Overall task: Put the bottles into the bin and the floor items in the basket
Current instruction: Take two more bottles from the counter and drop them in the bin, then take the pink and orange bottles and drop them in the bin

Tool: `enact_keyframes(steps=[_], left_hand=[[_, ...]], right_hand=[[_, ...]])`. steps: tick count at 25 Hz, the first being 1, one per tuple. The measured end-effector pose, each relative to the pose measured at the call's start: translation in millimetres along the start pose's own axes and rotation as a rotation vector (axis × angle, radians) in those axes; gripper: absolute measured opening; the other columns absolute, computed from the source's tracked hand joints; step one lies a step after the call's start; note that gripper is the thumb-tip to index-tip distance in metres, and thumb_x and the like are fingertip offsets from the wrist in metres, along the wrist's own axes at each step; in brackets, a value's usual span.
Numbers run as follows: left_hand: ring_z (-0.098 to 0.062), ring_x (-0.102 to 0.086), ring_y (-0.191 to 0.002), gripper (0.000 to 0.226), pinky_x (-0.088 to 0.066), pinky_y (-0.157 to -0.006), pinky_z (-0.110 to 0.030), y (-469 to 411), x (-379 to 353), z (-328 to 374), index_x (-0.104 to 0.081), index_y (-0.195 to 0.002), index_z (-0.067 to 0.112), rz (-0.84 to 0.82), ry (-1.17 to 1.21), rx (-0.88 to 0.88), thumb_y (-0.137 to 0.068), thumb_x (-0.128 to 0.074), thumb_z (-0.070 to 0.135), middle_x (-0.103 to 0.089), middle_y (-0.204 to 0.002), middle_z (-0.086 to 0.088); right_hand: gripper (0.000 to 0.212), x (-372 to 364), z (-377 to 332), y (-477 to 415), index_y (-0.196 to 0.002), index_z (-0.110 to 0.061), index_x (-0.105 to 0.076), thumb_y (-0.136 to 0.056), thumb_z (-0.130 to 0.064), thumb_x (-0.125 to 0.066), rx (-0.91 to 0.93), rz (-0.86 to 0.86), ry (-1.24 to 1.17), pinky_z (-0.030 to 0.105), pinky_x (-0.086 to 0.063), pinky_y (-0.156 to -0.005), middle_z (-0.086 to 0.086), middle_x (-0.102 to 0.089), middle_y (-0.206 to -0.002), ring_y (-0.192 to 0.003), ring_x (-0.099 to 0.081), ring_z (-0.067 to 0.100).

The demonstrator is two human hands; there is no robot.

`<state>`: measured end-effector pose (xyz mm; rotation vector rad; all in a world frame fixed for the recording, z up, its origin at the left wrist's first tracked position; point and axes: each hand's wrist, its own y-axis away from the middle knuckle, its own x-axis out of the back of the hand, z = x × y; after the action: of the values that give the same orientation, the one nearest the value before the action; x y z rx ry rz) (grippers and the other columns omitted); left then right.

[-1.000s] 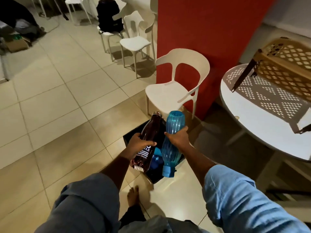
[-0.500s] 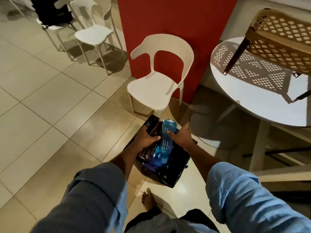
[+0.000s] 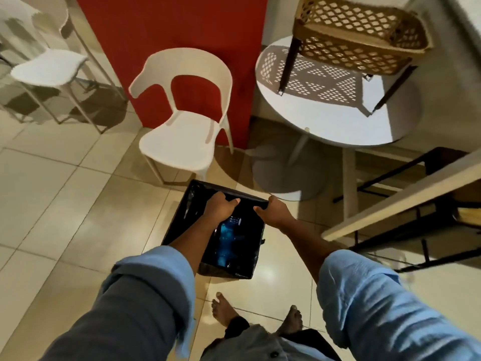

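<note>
A black bin stands on the tiled floor in front of my bare feet. A blue bottle lies inside it, partly under my left forearm. The dark brown bottle cannot be made out in the bin's dark interior. My left hand is curled over the bin's far rim. My right hand grips the same rim at its far right corner. A tan lattice basket on dark legs stands on the round white table at the upper right.
A white plastic chair stands just beyond the bin, against a red pillar. Another white chair is at the far left. A wooden bench or shelf frame fills the right side. Open tiled floor lies to the left.
Both bottles have left my hands and gone down into the bin. My hands have moved from the bottles to the bin's far rim, and the view has swung right and down.
</note>
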<state>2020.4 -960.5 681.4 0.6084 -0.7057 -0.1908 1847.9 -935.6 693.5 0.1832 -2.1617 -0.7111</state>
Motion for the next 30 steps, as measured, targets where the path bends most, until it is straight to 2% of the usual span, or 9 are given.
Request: enact_keyframes(steps=[2, 6, 9, 10, 14, 17, 23, 30], left_hand=[[-0.035, -0.051, -0.126, 0.066, -0.044, -0.099, -0.039, 8, -22, 21, -0.043, -0.14, 0.002, -0.015, -0.065, -0.047, -0.093, -0.058, 0.045, -0.051, -0.14, -0.018], [-0.036, -0.051, -0.125, 0.056, -0.043, -0.1, -0.04, 28, -63, 55, -0.05, -0.133, 0.001, 0.017, -0.175, -0.231, -0.095, -0.056, 0.042, -0.054, -0.136, -0.02], [-0.033, -0.048, -0.125, 0.05, -0.041, -0.102, -0.041, 48, -96, 77, -0.053, -0.128, 0.004, 0.046, -0.288, -0.409, -0.097, -0.05, 0.043, -0.054, -0.134, -0.019], [-0.032, -0.045, -0.129, 0.051, -0.039, -0.106, -0.043, 55, -107, 83, -0.05, -0.132, 0.006, 0.044, -0.326, -0.456, -0.098, -0.047, 0.044, -0.052, -0.137, -0.017], [-0.032, -0.014, -0.149, 0.068, -0.014, -0.12, -0.048, 86, -155, 108, -0.024, -0.153, 0.017, -0.027, -0.525, -0.576, -0.098, -0.032, 0.056, -0.024, -0.16, -0.01], [-0.03, -0.006, -0.151, 0.073, -0.005, -0.12, -0.047, 115, -200, 131, -0.018, -0.154, 0.02, -0.057, -0.627, -0.674, -0.096, -0.027, 0.063, -0.017, -0.162, -0.008], [-0.032, -0.009, -0.15, 0.074, -0.007, -0.121, -0.047, 200, -311, 184, -0.023, -0.154, 0.015, -0.044, -0.643, -0.832, -0.096, -0.031, 0.06, -0.02, -0.161, -0.01], [-0.028, -0.004, -0.151, 0.074, -0.006, -0.122, -0.047, 304, -444, 272, -0.016, -0.155, 0.015, -0.158, -0.723, -1.122, -0.097, -0.028, 0.06, -0.014, -0.163, -0.009]], right_hand=[[0.063, 8, 20, 9, -0.136, 0.001, -0.041, -0.092, -0.04, -0.06, -0.007, 0.028, 0.029, 0.037, -0.046, -0.093, 0.02, -0.053, -0.136, -0.124, -0.053, 0.036], [0.066, 27, 59, 29, -0.141, -0.001, -0.035, -0.094, -0.041, -0.057, 0.002, 0.117, 0.06, 0.035, -0.044, -0.095, 0.019, -0.05, -0.14, -0.127, -0.05, 0.035], [0.069, 46, 93, 50, -0.146, -0.005, -0.031, -0.094, -0.045, -0.053, 0.002, 0.219, 0.099, 0.04, -0.04, -0.105, 0.015, -0.042, -0.148, -0.134, -0.042, 0.033], [0.069, 53, 105, 58, -0.147, -0.007, -0.03, -0.095, -0.047, -0.052, -0.006, 0.26, 0.116, 0.043, -0.038, -0.108, 0.014, -0.04, -0.15, -0.136, -0.039, 0.032], [0.064, 79, 157, 94, -0.151, -0.012, -0.024, -0.098, -0.041, -0.045, -0.068, 0.367, 0.179, 0.054, -0.024, -0.116, 0.01, -0.027, -0.158, -0.145, -0.025, 0.028], [0.064, 101, 205, 130, -0.153, -0.013, -0.019, -0.099, -0.04, -0.04, -0.1, 0.4, 0.206, 0.057, -0.015, -0.117, 0.008, -0.019, -0.161, -0.149, -0.015, 0.027], [0.07, 150, 320, 215, -0.155, -0.014, -0.012, -0.099, -0.051, -0.033, -0.149, 0.435, 0.178, 0.062, -0.007, -0.116, 0.008, -0.008, -0.163, -0.151, -0.003, 0.028], [0.068, 227, 467, 301, -0.154, -0.015, -0.014, -0.099, -0.051, -0.032, -0.334, 0.59, 0.111, 0.064, -0.012, -0.114, 0.009, -0.009, -0.163, -0.15, -0.005, 0.028]])
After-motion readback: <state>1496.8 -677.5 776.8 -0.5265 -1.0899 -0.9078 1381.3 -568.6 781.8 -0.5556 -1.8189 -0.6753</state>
